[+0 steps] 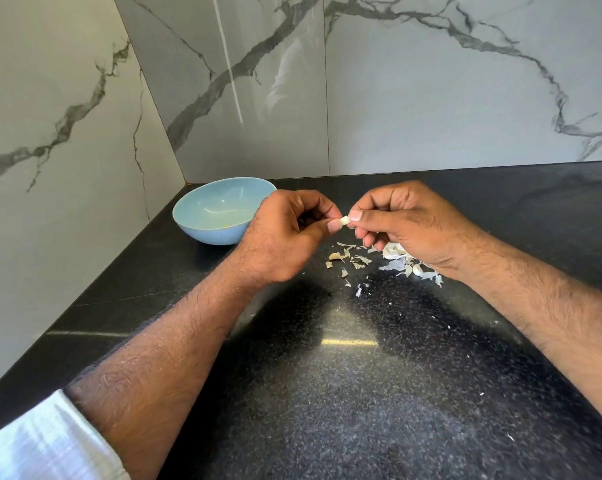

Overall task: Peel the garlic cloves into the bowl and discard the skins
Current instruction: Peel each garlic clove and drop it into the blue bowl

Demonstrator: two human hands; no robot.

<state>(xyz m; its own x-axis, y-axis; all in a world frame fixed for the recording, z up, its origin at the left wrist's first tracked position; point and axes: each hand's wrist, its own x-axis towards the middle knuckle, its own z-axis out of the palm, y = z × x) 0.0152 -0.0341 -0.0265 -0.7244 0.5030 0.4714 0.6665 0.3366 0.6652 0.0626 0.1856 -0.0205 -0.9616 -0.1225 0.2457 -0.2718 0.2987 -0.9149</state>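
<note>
A small white garlic clove (344, 221) is held above the black counter, pinched between the fingertips of both hands. My left hand (285, 233) pinches it from the left and my right hand (407, 223) from the right. A light blue bowl (202, 223) stands on the counter just left of my left hand, which hides part of its right rim. Something small and yellowish lies inside it. Torn garlic skins (351, 259) are scattered on the counter under my hands. Unpeeled cloves and husk (401, 263) lie partly hidden under my right hand.
The black speckled counter (361, 375) runs into a corner of marble-patterned walls (431, 81) behind and to the left. Tiny skin flakes dot the counter toward the front right.
</note>
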